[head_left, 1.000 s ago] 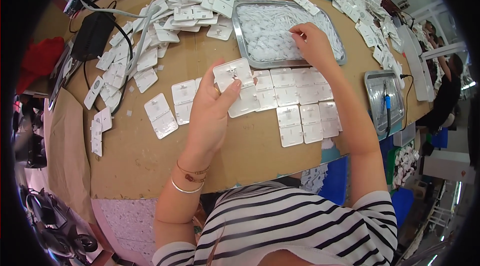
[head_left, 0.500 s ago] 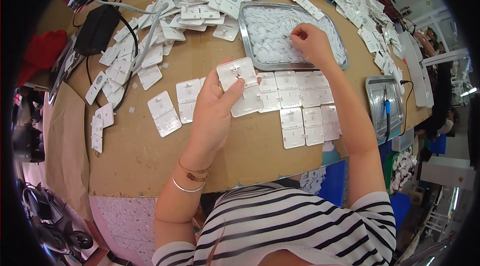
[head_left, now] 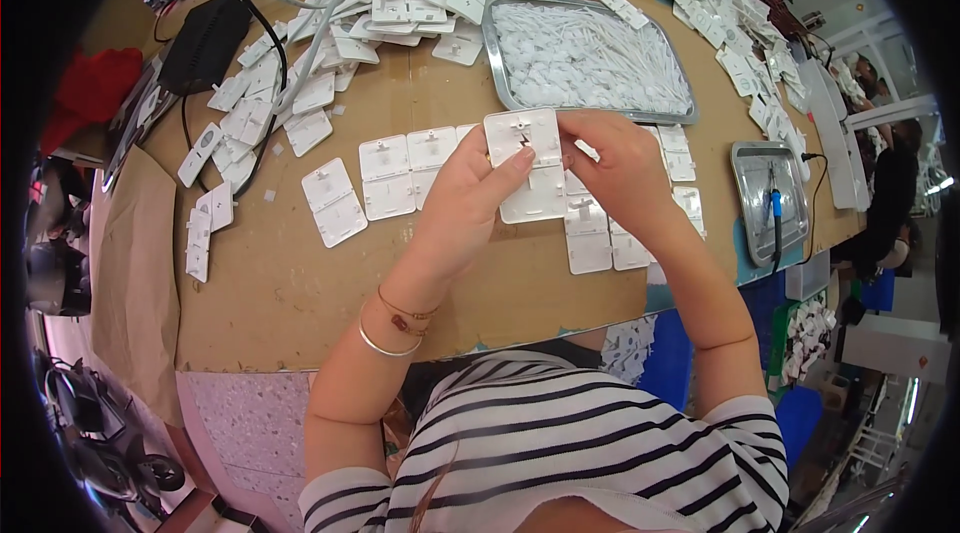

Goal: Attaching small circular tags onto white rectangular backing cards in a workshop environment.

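Note:
My left hand (head_left: 470, 183) is closed around the left edge of a white plastic panel (head_left: 533, 195), its thumb pressed on the front beside a small dark mark. The panel has two square sections, one above the other, and is held off the table. At the panel's right edge is my right hand (head_left: 620, 163), its thumb and fingers drawn together in a pinch. Whatever lies between those fingertips is too small or hidden to tell. Similar white panels (head_left: 387, 178) lie in rows beneath and beside my hands, partly covered by them.
Beyond my hands stands a metal tray (head_left: 690, 117) of small white plastic pieces. Heaped white panels (head_left: 405, 8) cover the far side. At right, a smaller tray (head_left: 745, 223) holds a blue-handled tool (head_left: 776, 205). A black box (head_left: 205, 45) and cables (head_left: 290, 98) lie at left.
My right hand has come back from the tray of small pieces to the panel's right edge. My left hand has moved right with the panel.

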